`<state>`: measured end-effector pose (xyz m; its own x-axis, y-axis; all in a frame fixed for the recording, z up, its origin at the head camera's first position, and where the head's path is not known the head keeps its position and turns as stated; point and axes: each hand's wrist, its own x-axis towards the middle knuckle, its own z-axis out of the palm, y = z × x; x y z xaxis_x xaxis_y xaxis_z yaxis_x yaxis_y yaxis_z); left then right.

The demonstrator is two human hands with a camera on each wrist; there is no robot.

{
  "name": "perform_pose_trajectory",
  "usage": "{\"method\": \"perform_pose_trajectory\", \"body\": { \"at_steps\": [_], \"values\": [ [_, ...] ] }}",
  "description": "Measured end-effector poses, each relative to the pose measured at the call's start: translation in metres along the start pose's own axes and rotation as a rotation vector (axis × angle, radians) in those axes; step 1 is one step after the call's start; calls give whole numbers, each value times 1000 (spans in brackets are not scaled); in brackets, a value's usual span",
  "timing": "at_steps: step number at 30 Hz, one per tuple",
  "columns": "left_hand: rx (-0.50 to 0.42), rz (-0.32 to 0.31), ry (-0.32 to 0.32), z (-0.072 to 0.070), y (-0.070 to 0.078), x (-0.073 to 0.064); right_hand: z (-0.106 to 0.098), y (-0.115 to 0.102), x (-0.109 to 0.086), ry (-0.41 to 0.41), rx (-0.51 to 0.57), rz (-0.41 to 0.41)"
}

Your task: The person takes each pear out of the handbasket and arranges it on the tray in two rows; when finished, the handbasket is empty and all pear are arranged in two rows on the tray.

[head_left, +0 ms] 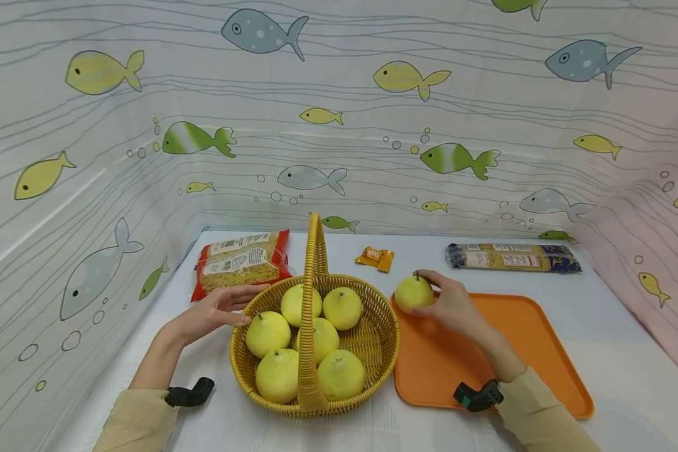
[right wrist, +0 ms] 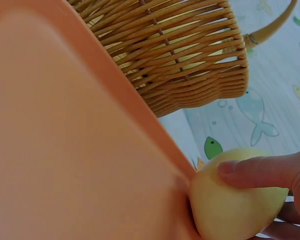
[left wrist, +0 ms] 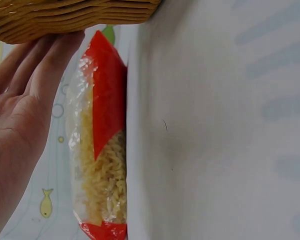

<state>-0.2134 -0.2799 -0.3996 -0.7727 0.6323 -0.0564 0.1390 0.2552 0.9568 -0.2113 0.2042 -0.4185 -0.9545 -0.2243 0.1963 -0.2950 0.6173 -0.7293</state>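
A woven basket (head_left: 392, 364) with a tall handle holds several round yellow-green pears (head_left: 279, 376). My left hand (head_left: 217, 312) touches the basket's left rim, its fingers stretched out nearly straight. In the left wrist view the left fingertips (left wrist: 65, 42) meet the outside of the wicker. My right hand (head_left: 452, 302) grips another pear (head_left: 412, 294) at the back left corner of the orange tray (head_left: 486, 351). The right wrist view shows the thumb (right wrist: 260, 171) across this pear, which sits close against the tray's rim; the other fingers are partly hidden behind it.
A red and clear bag of pasta (head_left: 240, 263) lies behind the left hand. Small orange wrapped packets (head_left: 376, 258) lie behind the basket. A long pack of noodles (head_left: 514, 258) is at the back right. Fish-printed cloth (head_left: 361, 150) walls the table in.
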Motion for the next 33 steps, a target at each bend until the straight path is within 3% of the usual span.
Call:
{"method": "perform_pose_trajectory", "body": {
  "at_steps": [17,33],
  "values": [
    [14,11,-3,-2,-3,0,5,4,0,-24,-5,9],
    [14,11,-3,-1,-2,0,3,10,0,-61,59,84]
  ]
}}
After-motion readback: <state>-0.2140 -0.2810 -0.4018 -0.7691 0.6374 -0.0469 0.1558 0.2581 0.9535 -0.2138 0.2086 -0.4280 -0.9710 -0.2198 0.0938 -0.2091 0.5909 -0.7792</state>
